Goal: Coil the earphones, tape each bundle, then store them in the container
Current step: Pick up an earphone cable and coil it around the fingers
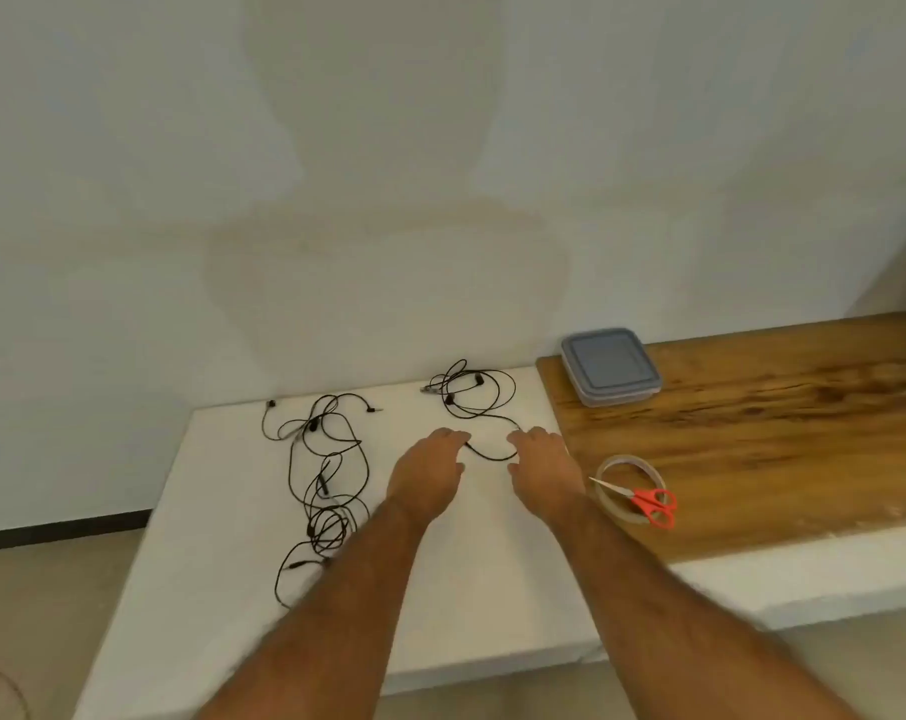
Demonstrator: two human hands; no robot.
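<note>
On the white desk [466, 605] the nearest tangle of thin black earphone cable [326, 491] sprawls to the left of both forearms. Farther out, the left hand [430, 470] and right hand [544, 470] lie palm-down with fingers nearly straight, their tips at a loop of a second black earphone set [474, 394]; whether they pinch it cannot be told. Right, red-handled scissors [648, 504] rest across a clear tape roll [609, 465] on a wooden board [778, 439]. Farthest, a lidded grey plastic container [611, 365].
</note>
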